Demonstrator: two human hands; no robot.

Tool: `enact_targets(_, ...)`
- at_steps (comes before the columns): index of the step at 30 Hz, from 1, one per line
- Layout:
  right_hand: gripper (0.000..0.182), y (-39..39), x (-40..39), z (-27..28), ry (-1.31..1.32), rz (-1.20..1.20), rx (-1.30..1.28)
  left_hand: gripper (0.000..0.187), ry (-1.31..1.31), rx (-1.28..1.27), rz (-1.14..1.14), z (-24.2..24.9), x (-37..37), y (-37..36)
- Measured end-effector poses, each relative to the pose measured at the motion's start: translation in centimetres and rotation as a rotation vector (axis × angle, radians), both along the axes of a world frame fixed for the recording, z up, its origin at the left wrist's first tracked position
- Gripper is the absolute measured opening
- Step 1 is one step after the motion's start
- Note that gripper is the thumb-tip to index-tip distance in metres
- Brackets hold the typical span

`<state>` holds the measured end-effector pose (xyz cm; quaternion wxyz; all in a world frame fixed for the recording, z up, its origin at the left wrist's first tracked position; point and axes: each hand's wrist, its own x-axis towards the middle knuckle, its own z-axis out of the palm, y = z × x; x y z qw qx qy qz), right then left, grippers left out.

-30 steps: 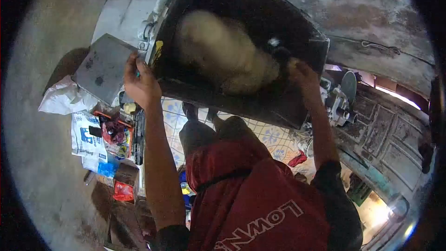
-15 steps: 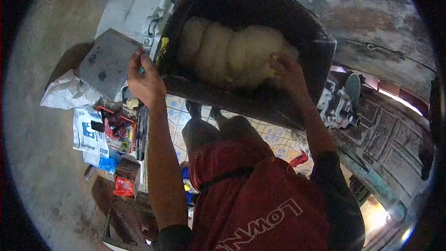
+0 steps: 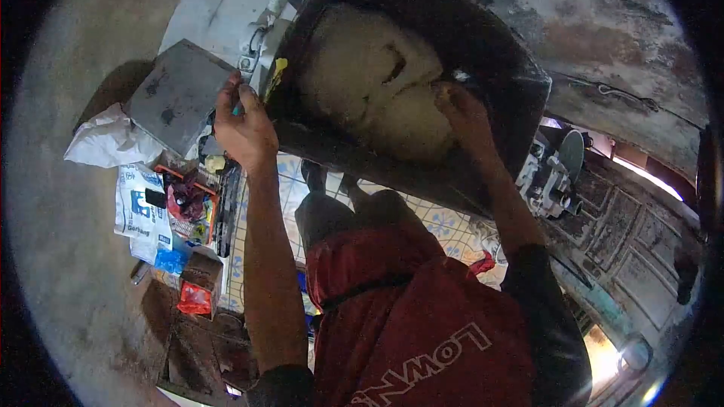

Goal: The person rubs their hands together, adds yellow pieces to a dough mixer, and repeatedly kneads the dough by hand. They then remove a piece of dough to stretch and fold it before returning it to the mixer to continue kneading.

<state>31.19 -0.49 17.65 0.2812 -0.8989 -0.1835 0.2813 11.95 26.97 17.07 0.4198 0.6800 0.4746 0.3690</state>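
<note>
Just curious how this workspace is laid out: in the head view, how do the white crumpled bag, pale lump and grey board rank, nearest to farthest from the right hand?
From the right hand:
1. Pale lump: right at the fingers, inside the dark box.
2. Grey board: beyond the box's left side.
3. White crumpled bag: farthest left.

We see a dark, deep, angular trough [image 3: 514,105] w/ a lge pale, rounded doughy mass [image 3: 351,68] in it; below, blue-&-white patterned tile flr [image 3: 443,222].

Close head-worn view, forward and down over both hands [image 3: 247,126].
</note>
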Motion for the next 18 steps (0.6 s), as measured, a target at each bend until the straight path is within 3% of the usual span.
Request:
enact_targets(5,0.038,2.0,-1.0,-0.6,0.025,0.089,0.075,0.034,-0.015,-0.075,0.016,-0.1,0.0,-0.2)
enact_targets(8,0.041,3.9,-1.4,-0.7,-0.003,0.101,0.061,0.031,0.053,0.049,-0.003,0.1,-0.1,-0.1)
enact_targets(13,0.043,4.8,-2.1,0.4,-0.102,0.099,0.082,0.045,-0.315,-0.199,0.187,-1.6,0.0,-1.5)
enact_targets(15,0.04,4.2,-2.0,0.2,-0.105,0.128,0.052,0.052,-0.392,-0.292,0.223,-0.6,0.4,-3.3)
enact_targets(18,0.039,5.3,-1.6,2.1,0.042,0.114,-0.222,0.047,-0.427,-0.231,0.265,-0.7,0.6,-4.0)
